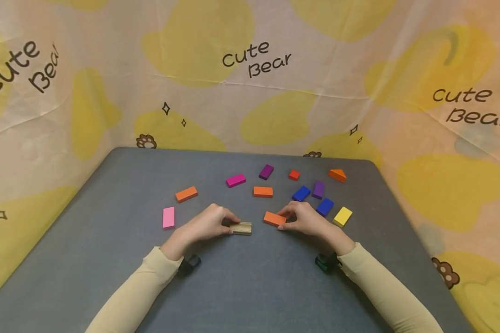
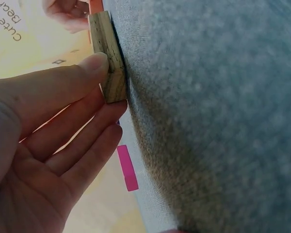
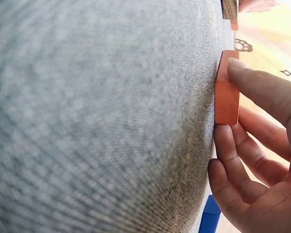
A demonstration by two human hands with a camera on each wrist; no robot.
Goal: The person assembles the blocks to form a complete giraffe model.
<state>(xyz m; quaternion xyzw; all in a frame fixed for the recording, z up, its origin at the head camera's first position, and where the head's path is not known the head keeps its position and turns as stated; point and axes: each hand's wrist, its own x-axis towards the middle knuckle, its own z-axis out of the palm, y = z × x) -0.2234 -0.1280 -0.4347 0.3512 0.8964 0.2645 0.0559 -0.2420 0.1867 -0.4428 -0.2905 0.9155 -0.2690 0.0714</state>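
Head view: left fingers (image 1: 231, 215) pinch wooden block (image 1: 242, 228); right fingers (image 1: 290, 226) pinch orange block (image 1: 273, 218), blocks apart.

Left hand (image 1: 208, 223) and right hand (image 1: 306, 218), each in a pinch.
They face each other, apart, thumbs (image 2: 58, 81) on the near side; left forearm (image 1: 135, 284) and right forearm (image 1: 387, 286) angle inward.

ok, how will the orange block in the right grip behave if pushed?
Likely stiff: the orange block shows straight edges and no bend where the right grip pinches it. Unlikely to roll, since its faces are flat. Probably slides with some drag: its faces look smooth, but the grey tabletop looks textured.
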